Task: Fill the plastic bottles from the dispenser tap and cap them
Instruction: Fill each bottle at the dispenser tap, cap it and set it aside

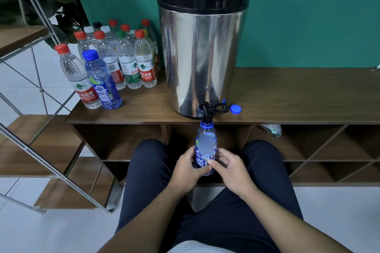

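While the uncapped blue plastic bottle (205, 148) stood under the black dispenser tap (206, 111) at the wooden shelf's (298, 96) front edge, both hands — left hand (188, 167), right hand (230, 170) — wrapped curled fingers round it.

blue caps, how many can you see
2. One blue cap is screwed on the blue bottle standing at the left of the shelf top; a loose blue cap lies right of the tap. Others may hide among the bottle cluster behind.

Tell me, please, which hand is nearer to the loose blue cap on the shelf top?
Right. The right hand grips the bottle below and left of the cap; the left hand sits farther left.
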Tool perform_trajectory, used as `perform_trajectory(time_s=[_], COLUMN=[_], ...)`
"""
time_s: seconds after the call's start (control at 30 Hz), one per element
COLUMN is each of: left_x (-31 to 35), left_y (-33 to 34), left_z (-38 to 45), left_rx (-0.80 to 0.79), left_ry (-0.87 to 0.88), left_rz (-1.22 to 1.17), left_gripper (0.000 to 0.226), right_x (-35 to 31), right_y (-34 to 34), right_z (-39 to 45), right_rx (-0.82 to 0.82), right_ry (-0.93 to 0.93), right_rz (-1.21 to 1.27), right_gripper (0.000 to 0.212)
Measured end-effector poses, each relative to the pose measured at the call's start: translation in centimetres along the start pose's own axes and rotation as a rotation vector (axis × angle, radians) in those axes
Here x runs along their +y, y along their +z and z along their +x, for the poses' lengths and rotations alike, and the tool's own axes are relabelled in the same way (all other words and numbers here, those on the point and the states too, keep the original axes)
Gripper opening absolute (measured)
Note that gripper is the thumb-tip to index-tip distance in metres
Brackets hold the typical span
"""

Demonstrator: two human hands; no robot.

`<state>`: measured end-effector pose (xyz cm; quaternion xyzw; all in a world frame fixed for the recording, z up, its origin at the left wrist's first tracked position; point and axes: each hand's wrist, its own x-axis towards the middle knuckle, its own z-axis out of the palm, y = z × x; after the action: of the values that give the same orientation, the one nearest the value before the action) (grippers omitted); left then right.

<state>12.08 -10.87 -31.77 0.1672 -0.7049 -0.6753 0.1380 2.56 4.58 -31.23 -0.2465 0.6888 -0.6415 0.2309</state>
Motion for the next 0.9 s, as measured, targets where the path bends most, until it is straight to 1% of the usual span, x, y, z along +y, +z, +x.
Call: perform_trajectory(time_s=[0.9], left_x=[0.17], left_y=[-0.07], left_z=[-0.02], left_rx=[-0.009], left_ry=[0.013], left_rz=[0.017], left_gripper=[0.063], right_x=[-0.01], right_y=[-0.15], right_z=[-0.01], right_rx=[0.004], right_ry=[-0.001], right_rz=[-0.031], right_gripper=[0.035])
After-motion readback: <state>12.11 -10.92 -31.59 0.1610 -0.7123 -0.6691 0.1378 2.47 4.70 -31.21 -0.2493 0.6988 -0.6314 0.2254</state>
